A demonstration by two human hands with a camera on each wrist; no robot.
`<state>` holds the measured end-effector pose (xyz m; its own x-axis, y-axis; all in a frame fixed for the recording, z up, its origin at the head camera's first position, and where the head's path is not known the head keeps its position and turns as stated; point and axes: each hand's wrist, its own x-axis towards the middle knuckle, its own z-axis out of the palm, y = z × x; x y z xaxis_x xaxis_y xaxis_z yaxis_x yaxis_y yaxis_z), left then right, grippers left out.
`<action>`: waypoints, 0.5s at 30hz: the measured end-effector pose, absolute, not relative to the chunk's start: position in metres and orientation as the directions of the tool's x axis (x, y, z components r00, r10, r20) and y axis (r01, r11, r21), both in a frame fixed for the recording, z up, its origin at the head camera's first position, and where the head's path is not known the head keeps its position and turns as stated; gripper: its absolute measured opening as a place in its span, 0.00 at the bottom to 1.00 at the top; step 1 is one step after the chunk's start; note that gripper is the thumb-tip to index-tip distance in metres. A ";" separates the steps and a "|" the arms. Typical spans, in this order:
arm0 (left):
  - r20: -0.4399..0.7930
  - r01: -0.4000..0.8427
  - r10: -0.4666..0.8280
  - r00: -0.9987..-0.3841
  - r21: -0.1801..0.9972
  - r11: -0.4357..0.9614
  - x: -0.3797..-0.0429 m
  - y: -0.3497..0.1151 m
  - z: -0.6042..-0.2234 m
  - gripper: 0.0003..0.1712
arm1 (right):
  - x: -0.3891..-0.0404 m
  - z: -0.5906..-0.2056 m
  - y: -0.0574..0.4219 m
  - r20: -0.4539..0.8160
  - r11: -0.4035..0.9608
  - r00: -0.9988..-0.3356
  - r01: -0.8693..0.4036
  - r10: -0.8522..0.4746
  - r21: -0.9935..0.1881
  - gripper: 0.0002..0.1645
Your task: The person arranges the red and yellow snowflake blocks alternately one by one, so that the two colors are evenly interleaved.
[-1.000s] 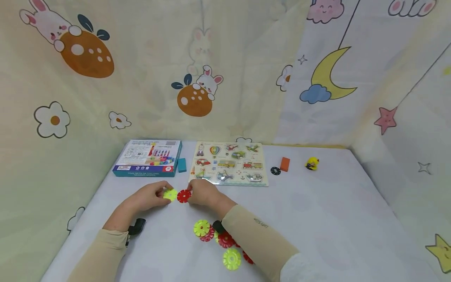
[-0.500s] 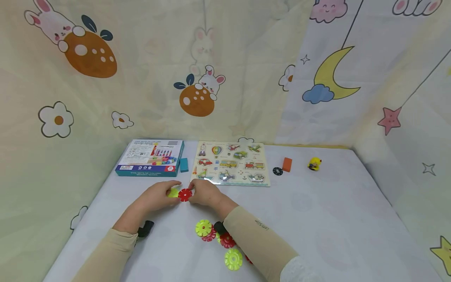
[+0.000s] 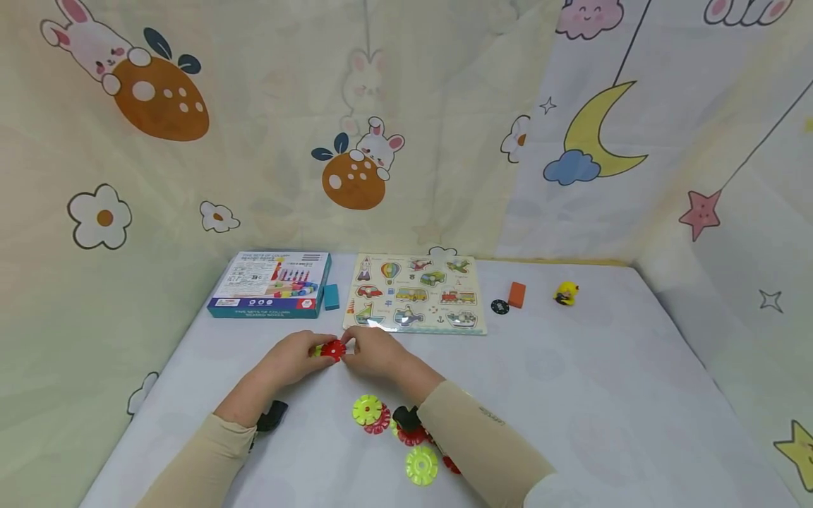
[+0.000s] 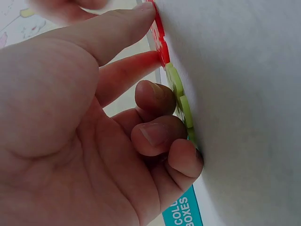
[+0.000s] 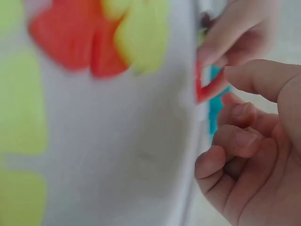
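Just in front of the puzzle board, my left hand (image 3: 293, 358) holds a red notched plastic disc (image 3: 333, 349) between thumb and index finger. A yellow-green disc (image 4: 182, 101) meets the red one edge to edge, mostly covered by the left fingers in the head view. The other left fingers curl against its face. My right hand (image 3: 376, 354) is at the red disc's right side. Its thumb and index tips are parted right by the rim, with nothing visible between them, and its other fingers are loosely bent in the right wrist view.
Nearer the person lie several more discs, among them a yellow-green disc (image 3: 422, 466), partly under the right forearm. Behind the hands are a boxed set (image 3: 269, 286), teal block (image 3: 332, 297), vehicle puzzle board (image 3: 416, 293), black round chip (image 3: 500, 307), orange block (image 3: 517, 295) and yellow duck toy (image 3: 566, 293).
My left hand has slid right along the yellow-green disc onto the red disc. My right fingers, which gripped the red disc, have loosened and shifted slightly right.
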<state>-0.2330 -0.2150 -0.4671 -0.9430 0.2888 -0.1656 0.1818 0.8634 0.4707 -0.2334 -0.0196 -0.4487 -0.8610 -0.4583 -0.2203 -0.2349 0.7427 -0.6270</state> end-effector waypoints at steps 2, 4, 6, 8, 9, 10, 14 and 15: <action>-0.162 0.190 0.295 -0.942 0.468 0.863 -0.233 -0.216 -0.467 0.29 | -0.223 -0.440 -0.013 -0.218 0.717 -0.843 -0.251 -0.492 -0.650 0.19; -0.158 0.196 0.298 -0.942 0.464 0.864 -0.233 -0.216 -0.467 0.29 | -0.212 -0.433 -0.006 -0.227 0.696 -0.823 -0.256 -0.521 -0.671 0.19; -0.152 0.202 0.300 -0.942 0.457 0.866 -0.234 -0.216 -0.466 0.29 | -0.200 -0.427 0.001 -0.237 0.680 -0.803 -0.259 -0.546 -0.686 0.19; -0.155 0.197 0.295 -0.943 0.453 0.869 -0.234 -0.215 -0.465 0.29 | -0.188 -0.425 0.007 -0.247 0.678 -0.790 -0.267 -0.561 -0.685 0.19; -0.161 0.191 0.290 -0.943 0.451 0.872 -0.234 -0.215 -0.464 0.29 | -0.182 -0.425 0.009 -0.256 0.685 -0.784 -0.272 -0.565 -0.676 0.19; -0.168 0.185 0.286 -0.943 0.449 0.874 -0.233 -0.215 -0.464 0.29 | -0.176 -0.426 0.011 -0.267 0.695 -0.781 -0.276 -0.565 -0.664 0.19; -0.197 0.155 0.268 -0.943 0.452 0.878 -0.231 -0.213 -0.463 0.30 | -0.159 -0.435 0.015 -0.301 0.767 -0.782 -0.322 -0.546 -0.556 0.25; -0.200 0.151 0.265 -0.943 0.453 0.879 -0.230 -0.213 -0.463 0.30 | -0.156 -0.439 0.014 -0.306 0.782 -0.785 -0.330 -0.538 -0.528 0.26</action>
<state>-0.2301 -0.2133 -0.4629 -0.9431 0.2653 -0.2004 0.1508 0.8785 0.4533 -0.1560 0.0143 -0.4385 -0.7851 -0.5382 -0.3064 -0.3301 0.7822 -0.5283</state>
